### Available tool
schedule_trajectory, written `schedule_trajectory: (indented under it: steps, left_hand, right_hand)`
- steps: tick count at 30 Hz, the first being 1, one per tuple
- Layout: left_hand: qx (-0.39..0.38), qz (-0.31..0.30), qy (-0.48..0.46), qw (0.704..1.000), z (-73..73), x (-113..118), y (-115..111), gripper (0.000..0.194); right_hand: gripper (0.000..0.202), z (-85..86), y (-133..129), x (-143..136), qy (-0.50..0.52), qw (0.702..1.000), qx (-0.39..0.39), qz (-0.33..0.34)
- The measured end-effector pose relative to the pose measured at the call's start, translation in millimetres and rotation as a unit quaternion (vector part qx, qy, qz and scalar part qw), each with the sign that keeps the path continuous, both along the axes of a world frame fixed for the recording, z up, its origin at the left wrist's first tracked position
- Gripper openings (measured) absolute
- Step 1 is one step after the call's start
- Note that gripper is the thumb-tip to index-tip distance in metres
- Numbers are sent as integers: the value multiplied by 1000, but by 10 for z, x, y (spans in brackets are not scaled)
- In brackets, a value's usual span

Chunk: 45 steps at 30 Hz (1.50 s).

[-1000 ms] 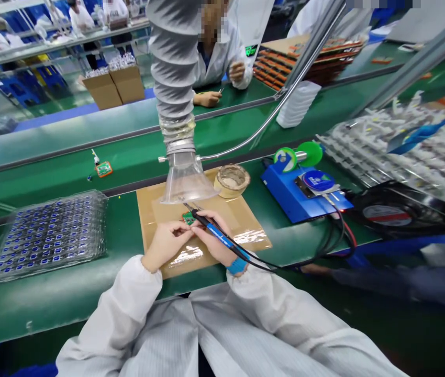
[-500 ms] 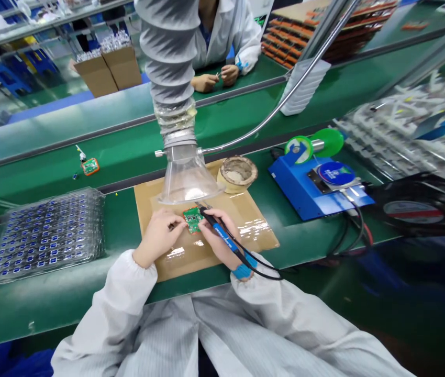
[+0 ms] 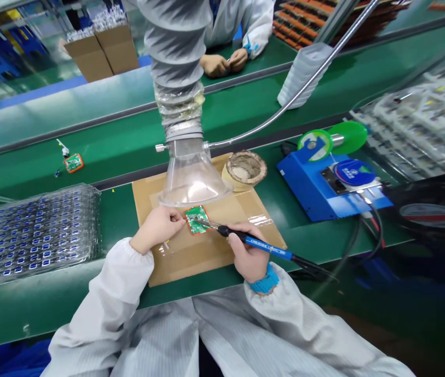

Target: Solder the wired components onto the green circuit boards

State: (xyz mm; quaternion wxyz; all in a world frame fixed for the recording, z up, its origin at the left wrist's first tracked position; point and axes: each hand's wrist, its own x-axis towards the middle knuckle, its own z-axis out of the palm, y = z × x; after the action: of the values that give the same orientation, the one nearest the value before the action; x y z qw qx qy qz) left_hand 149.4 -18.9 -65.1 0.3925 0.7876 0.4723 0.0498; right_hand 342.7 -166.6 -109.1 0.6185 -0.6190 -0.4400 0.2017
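A green circuit board [image 3: 194, 215] with an orange edge lies on a brown cardboard sheet [image 3: 191, 264]. My right hand [image 3: 251, 252] is closed around a soldering iron [image 3: 265, 245] with a blue and black handle. The iron's metal tip reaches left over the board and seems to touch it. At the board's left edge, my left hand [image 3: 160, 228] is closed in a pinch. What sits between those fingertips is too small to make out. Just above the board hangs a clear fume hood [image 3: 195, 180] on a grey ribbed hose.
A stone-like pot [image 3: 245, 170] stands behind the board. On the right is a blue solder feeder [image 3: 316, 183] with green reels. Stacked clear trays [image 3: 40, 230] of small blue parts lie left. Another board [image 3: 74, 163] rests farther back. A co-worker's hands [image 3: 224, 64] are across the bench.
My right hand has moved right, away from the board, and the soldering iron now lies flatter, its tip pointing left onto the board. My left hand stays pinched at the board's edge.
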Motion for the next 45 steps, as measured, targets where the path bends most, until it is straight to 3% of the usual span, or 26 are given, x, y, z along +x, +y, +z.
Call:
schedule_trajectory:
  steps: [7,18,45]
  left_hand:
    - [-40,6,4,999,-5,9,53,23]
    - [-80,-8,51,995,123,75,99,20]
    - [-73,-8,68,995,153,98,80,18]
  right_hand:
    - [9,23,1,-17,-39,996,-37,65]
    - [7,159,65,-43,-109,992,-23,58]
    - [5,157,81,-100,-163,985,19,46]
